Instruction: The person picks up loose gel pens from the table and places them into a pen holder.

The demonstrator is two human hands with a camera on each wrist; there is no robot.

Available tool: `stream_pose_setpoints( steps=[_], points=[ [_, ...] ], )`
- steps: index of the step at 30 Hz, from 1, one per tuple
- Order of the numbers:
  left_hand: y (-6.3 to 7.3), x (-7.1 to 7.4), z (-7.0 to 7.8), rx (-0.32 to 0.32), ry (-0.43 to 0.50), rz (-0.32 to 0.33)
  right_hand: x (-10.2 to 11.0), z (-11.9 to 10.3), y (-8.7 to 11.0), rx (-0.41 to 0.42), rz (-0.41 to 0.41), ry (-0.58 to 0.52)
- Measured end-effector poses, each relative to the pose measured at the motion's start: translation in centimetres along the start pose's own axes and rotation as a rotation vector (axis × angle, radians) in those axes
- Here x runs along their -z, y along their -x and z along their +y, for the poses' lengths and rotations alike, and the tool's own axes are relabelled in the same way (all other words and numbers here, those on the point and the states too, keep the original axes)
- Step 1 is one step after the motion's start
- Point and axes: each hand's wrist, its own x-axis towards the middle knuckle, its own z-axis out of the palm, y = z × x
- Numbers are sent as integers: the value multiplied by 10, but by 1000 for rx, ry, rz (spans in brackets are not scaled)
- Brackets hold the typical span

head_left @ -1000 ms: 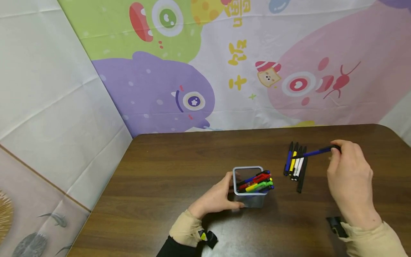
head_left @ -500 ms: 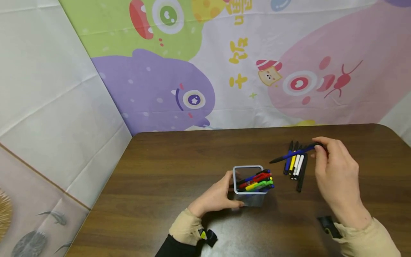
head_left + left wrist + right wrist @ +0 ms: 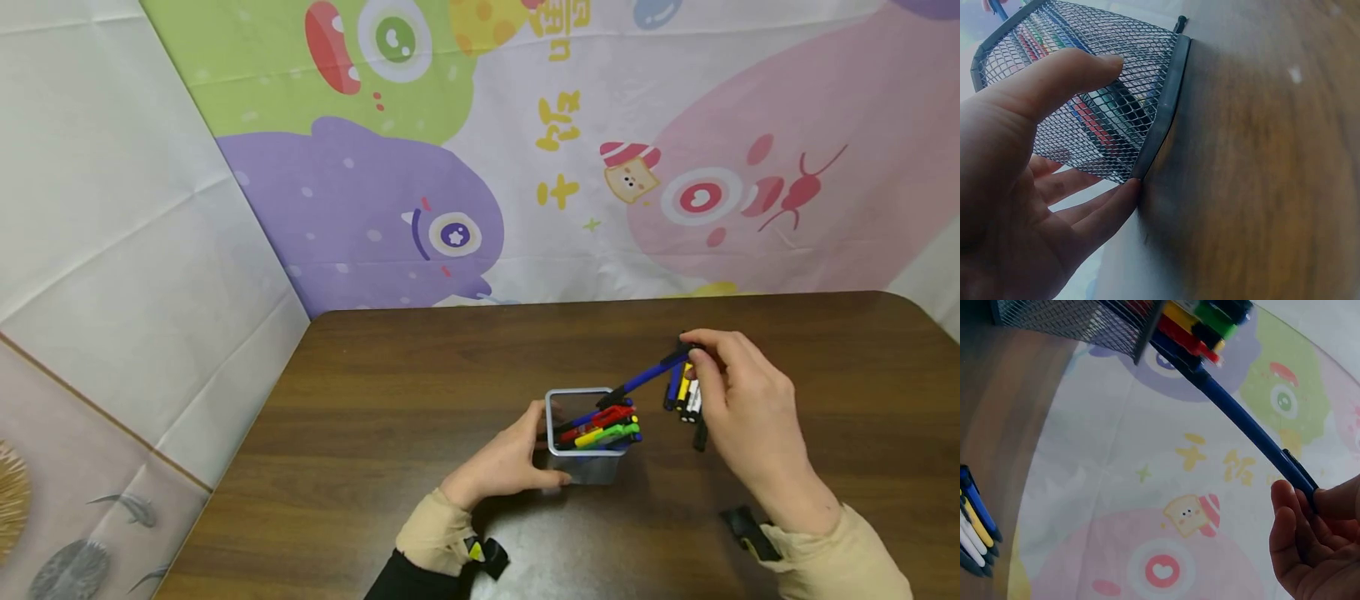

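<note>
A square mesh pen holder (image 3: 588,468) with a grey rim stands on the table, several coloured pens (image 3: 600,429) leaning out over its right side. My left hand (image 3: 504,457) grips the holder from the left; the left wrist view shows the thumb across the mesh (image 3: 1129,37) and fingers around the far side. Between thumb and fingertips, my right hand (image 3: 750,400) pinches a blue pen (image 3: 651,375) by its black upper end. That pen slants down to the left, its tip at the holder's rim above the other pens. In the right wrist view, the blue pen (image 3: 1250,431) reaches the holder's opening.
A row of loose pens (image 3: 684,392), blue, yellow, white and black, lies on the brown table (image 3: 360,467) right of the holder, partly hidden by my right hand. Behind the table's back edge hangs a cartoon-printed cloth (image 3: 562,250).
My right hand has carried the blue pen leftward, from over the loose row to the holder, and the pen now tilts more steeply. The left hand and holder have stayed put.
</note>
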Motion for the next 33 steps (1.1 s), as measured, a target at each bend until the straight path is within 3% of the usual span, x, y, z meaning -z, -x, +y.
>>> stream_pose_setpoints(
  steps=[11,19,33],
  points=[
    [0,0,0,-9,-9,4,-14,-1,12,44,-141,-14],
    [1,0,1,17,-32,4,-26,3,18,68,-194,-8],
    [0,0,0,7,0,5,-41,7,29,59,-335,6]
  ],
)
